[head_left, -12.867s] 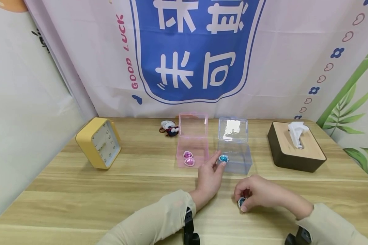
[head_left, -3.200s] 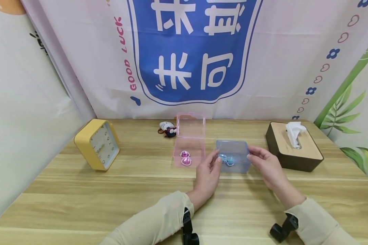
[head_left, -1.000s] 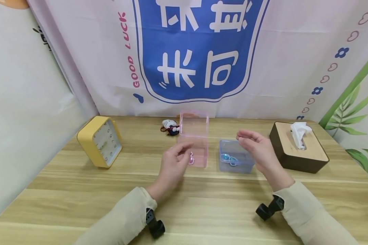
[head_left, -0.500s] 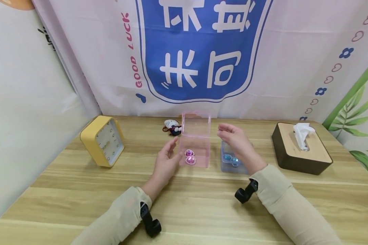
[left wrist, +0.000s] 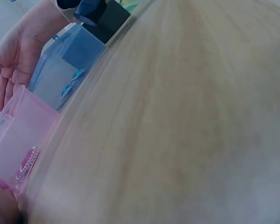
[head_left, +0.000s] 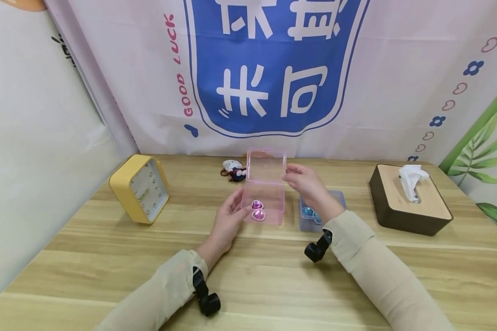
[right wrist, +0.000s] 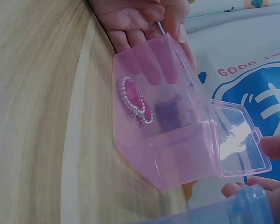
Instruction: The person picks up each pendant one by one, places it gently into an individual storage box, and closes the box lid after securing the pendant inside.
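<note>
A clear pink box (head_left: 275, 217) stands on the table with its hinged lid (head_left: 267, 166) raised. Inside lie two pink gem ornaments (right wrist: 133, 95) edged with small white beads, one partly over the other. My left hand (head_left: 225, 223) holds the box's left side, thumb near the front corner; several of its fingers show through the pink wall in the right wrist view. At the lid's right edge my right hand (head_left: 307, 185) pinches it with thumb and fingertips. Beneath the right forearm sits a closed blue box (head_left: 304, 225) with blue gem ornaments (left wrist: 73, 83) inside, partly hidden.
Behind the pink box, to the left, lies a small white-headed doll (head_left: 234, 170). A yellow clock (head_left: 138, 188) stands at the far left. On the right is a tissue box (head_left: 410, 197). A printed cloth (head_left: 397, 92) hangs along the table's back edge.
The blue box's lid went from raised to closed over its ornaments, and both hands left it. My left hand moved left to the pink box's side; my right hand moved left to its raised lid.
</note>
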The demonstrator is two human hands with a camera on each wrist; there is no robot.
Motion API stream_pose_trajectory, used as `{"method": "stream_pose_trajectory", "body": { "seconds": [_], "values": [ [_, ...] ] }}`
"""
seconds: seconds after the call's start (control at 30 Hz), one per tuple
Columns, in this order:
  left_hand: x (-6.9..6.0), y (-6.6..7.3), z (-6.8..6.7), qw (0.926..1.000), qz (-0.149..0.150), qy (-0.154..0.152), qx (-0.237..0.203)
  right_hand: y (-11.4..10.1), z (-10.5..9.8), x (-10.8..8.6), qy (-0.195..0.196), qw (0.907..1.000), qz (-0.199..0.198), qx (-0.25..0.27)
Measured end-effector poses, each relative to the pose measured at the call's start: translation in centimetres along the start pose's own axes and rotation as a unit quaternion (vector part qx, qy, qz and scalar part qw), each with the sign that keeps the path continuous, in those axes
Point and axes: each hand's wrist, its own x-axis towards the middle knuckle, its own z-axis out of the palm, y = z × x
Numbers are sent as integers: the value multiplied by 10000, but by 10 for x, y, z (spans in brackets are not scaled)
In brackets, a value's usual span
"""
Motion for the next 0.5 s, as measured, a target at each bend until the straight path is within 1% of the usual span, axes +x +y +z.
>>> {"method": "stream_pose_trajectory", "body": {
  "seconds": [0.1,0.33,0.5],
  "values": [
    [0,0,0,10000,34,5,4,-2,3,3,-24,10000,-9,-62],
    [-1,-1,1,9999,-55,54,77,-8,6,7,147,9998,-56,-85],
    [-2,-1,2,9999,-77,24,113,-16,5,8,213,9996,-120,-111]
  ]
}}
